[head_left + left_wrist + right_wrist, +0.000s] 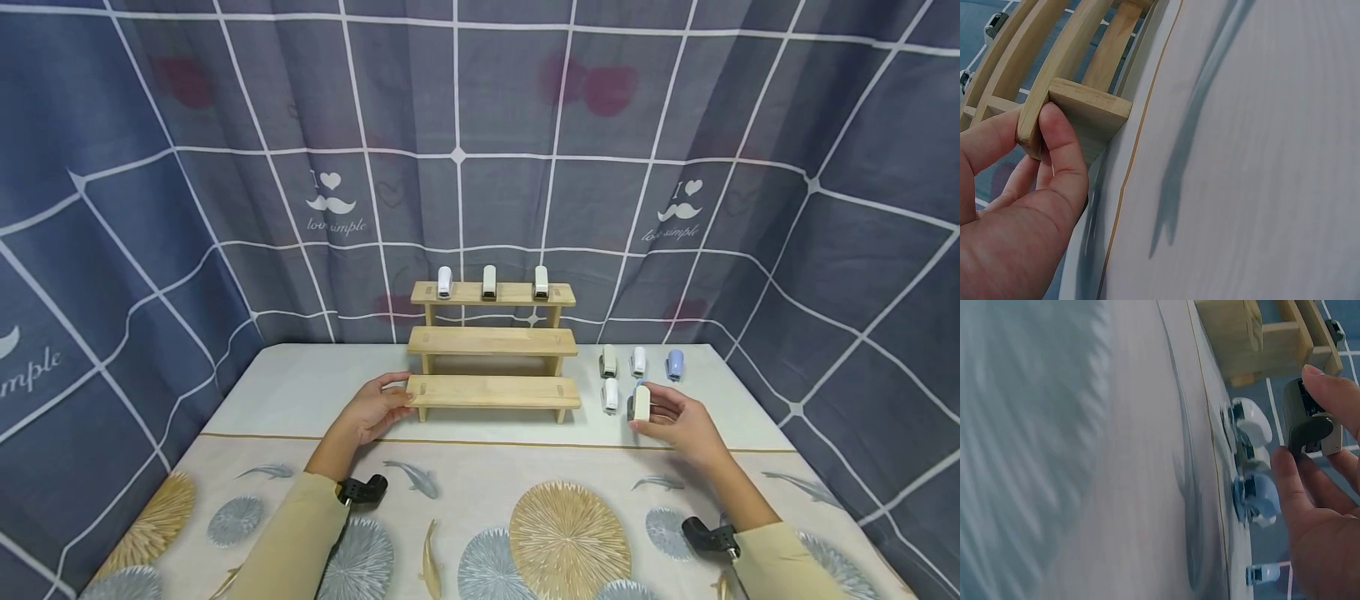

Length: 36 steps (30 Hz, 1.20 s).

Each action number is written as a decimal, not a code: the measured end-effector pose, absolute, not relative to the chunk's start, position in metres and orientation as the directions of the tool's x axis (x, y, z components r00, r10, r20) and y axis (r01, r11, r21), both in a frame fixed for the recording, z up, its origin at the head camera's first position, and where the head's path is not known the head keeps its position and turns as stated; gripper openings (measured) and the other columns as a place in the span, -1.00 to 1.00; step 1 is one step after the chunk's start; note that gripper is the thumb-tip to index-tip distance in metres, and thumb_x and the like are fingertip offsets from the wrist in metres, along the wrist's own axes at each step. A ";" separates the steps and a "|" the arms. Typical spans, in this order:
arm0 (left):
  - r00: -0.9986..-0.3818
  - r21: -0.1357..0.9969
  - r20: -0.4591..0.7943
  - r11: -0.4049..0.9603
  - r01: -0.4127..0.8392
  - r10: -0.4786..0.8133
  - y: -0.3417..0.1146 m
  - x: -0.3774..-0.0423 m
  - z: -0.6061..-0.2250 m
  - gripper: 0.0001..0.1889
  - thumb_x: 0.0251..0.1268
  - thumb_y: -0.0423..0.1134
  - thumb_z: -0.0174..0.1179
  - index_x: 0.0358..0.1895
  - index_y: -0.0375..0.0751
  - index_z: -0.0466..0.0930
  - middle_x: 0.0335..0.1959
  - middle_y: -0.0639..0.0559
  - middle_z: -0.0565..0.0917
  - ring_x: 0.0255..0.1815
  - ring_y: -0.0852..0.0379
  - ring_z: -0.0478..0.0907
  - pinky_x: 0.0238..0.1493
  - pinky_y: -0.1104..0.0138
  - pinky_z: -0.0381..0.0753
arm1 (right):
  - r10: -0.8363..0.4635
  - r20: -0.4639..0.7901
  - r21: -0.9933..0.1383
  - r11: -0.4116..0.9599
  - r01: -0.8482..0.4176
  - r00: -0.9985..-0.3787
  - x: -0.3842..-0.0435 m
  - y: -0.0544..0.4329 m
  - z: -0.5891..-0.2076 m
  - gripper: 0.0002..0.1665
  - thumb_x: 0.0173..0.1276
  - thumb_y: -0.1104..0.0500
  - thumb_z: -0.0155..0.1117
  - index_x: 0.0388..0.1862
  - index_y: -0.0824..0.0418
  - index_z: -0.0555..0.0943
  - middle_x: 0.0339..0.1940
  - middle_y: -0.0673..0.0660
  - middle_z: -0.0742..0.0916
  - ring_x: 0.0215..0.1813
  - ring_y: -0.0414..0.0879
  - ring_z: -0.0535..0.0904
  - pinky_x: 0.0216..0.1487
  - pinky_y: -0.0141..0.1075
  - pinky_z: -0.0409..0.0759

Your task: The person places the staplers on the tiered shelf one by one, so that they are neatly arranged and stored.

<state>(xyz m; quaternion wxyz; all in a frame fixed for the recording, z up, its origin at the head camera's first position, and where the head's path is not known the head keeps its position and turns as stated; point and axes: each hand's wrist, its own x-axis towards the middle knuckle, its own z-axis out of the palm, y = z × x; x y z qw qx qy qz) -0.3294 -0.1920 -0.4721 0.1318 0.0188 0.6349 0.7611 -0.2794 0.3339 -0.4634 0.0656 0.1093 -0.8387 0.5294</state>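
Note:
My left hand (375, 410) pinches the left end of the lowest board of a three-step wooden rack (491, 392); in the left wrist view the thumb and fingers hold that board end (1034, 128). My right hand (681, 423) grips a small cream stapler (641, 403) with a dark base, held right of the rack; its dark underside faces the right wrist view. Three small staplers, including a white stapler (445, 282), stand on the top step. Near the right hand are a cream stapler (608, 361), white staplers (610, 396) and a blue stapler (675, 364). Another blue stapler (1259, 495) is mostly hidden behind the held one in the head view.
The rack and loose staplers stand on a white strip (315, 392) at the table's back. A patterned cloth (465, 500) with round and fish motifs covers the front. A dark gridded curtain (510, 200) hangs behind and at both sides.

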 end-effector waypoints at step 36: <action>-0.967 0.974 -0.162 -0.124 -0.188 0.197 -0.190 -0.327 -0.471 -0.32 0.41 -0.55 0.15 0.54 -0.42 0.13 -0.19 0.00 0.62 -0.24 0.18 0.67 -0.13 0.41 0.76 | -0.207 0.223 -0.920 0.279 -0.276 -0.952 -0.300 0.232 -0.439 -0.06 0.04 0.21 0.69 0.43 0.24 0.50 0.22 0.35 0.68 0.09 -0.11 0.71 0.02 -0.41 0.75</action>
